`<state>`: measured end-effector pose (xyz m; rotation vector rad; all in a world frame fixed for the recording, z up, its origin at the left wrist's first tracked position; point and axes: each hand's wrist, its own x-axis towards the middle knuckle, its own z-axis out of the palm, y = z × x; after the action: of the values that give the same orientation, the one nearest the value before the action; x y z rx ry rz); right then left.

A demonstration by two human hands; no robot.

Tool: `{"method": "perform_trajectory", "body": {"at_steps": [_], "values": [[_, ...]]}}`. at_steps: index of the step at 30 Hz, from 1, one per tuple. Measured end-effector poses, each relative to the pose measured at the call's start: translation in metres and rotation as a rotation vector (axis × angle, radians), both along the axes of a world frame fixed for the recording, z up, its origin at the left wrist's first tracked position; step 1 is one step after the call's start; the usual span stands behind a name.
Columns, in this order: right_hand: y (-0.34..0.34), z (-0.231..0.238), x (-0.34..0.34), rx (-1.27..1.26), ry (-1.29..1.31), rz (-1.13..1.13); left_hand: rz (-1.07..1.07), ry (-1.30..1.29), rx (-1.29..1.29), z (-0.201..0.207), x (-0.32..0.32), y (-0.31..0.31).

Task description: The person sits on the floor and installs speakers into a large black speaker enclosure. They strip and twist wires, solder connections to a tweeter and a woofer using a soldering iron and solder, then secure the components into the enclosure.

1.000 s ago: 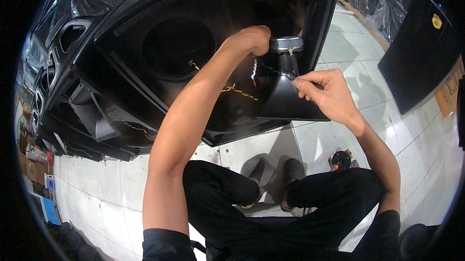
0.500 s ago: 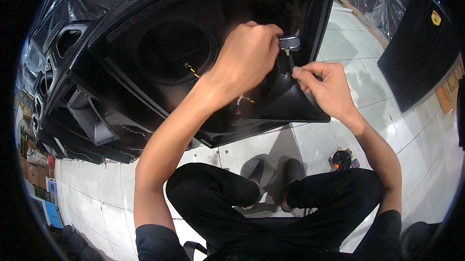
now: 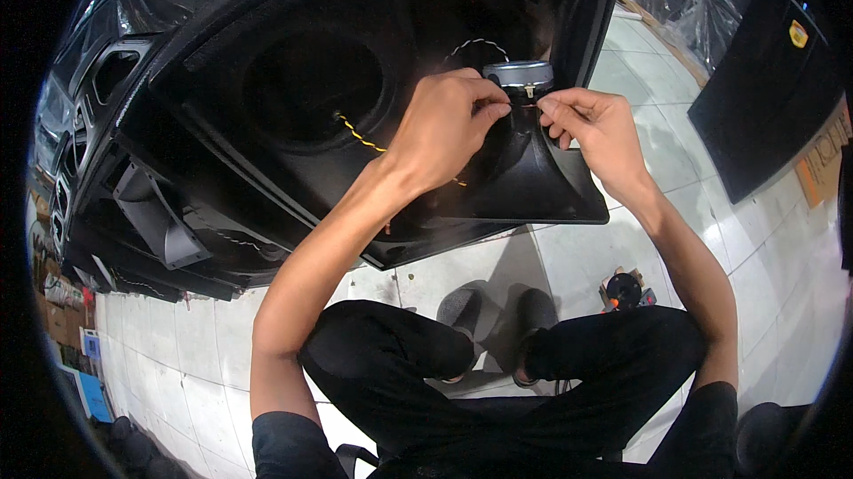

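A grey round horn driver sits on the narrow end of a black speaker horn, with a small metal terminal on its near side. My left hand is closed in a pinch just left of that terminal. Opposite it, my right hand pinches with thumb and forefinger. A thin reddish wire shows between the two sets of fingertips; its ends are hidden by them. Behind the driver a twisted white-and-dark wire arcs up. The horn lies in the open black speaker cabinet.
A yellow-and-black twisted wire comes from the cabinet's round opening. More horns and cabinets crowd the left. A black panel stands at right. Near my right knee, a black round object lies on the tiled floor.
My left hand has come down from the driver's side to below it, and my right hand has risen slightly. The fingertips are closer together. The driver and the arcing white wire show more fully.
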<state>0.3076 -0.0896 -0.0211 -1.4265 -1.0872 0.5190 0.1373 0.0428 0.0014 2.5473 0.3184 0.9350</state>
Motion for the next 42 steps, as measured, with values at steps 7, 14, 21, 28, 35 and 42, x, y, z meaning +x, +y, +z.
{"method": "perform_trajectory", "body": {"at_steps": [7, 14, 21, 28, 35, 42], "values": [[0.002, -0.007, 0.006, 0.052, -0.132, -0.084, -0.009, -0.043, -0.008, -0.008, 0.006, 0.006], [0.004, -0.006, -0.002, 0.039, -0.257, -0.079, -0.006, -0.055, 0.062, -0.011, 0.01, 0.008], [0.013, -0.019, 0.003, 0.112, -0.232, -0.118, 0.078, -0.137, 0.254, -0.013, 0.013, 0.001], [0.011, -0.02, 0.003, 0.12, -0.284, -0.183, 0.055, -0.157, 0.258, -0.012, 0.011, 0.003], [0.009, -0.018, 0.007, 0.088, -0.189, -0.121, 0.011, -0.166, 0.254, -0.015, 0.013, 0.006], [0.011, -0.01, 0.003, 0.004, 0.176, -0.021, 0.026, -0.163, 0.259, -0.016, 0.015, 0.004]]}}
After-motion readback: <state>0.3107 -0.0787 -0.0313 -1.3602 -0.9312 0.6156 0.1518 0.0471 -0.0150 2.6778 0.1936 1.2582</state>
